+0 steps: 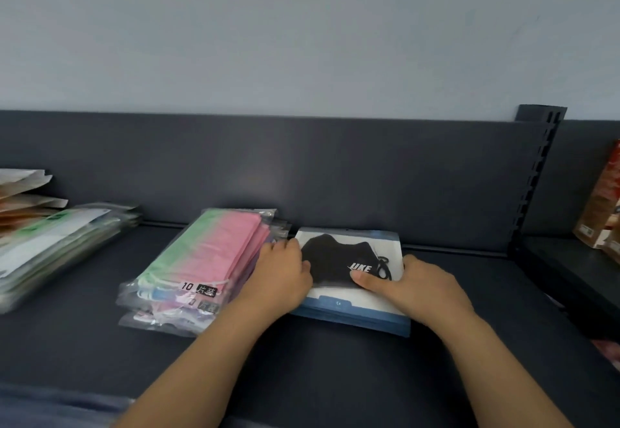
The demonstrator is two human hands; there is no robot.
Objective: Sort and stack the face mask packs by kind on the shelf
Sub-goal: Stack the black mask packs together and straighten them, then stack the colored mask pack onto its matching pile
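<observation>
- On the dark grey metal shelf (335,367) lies the stack of blue-edged plastic packs with a black mask (339,256), just beside the stack of clear packs of pink and green masks (218,253).
- The left hand (285,273) grasps its left edge, fingertips partly hidden.
- The right hand (419,286) grasps its right edge with the thumb on top; its fingers are hidden.
- The green-and-white packs (50,249) at far left are blurred and cut off.

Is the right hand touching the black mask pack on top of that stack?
Touching. The head view shows the right hand with its thumb lying on the black mask pack and its fingers curled over the pack's right edge.
</observation>
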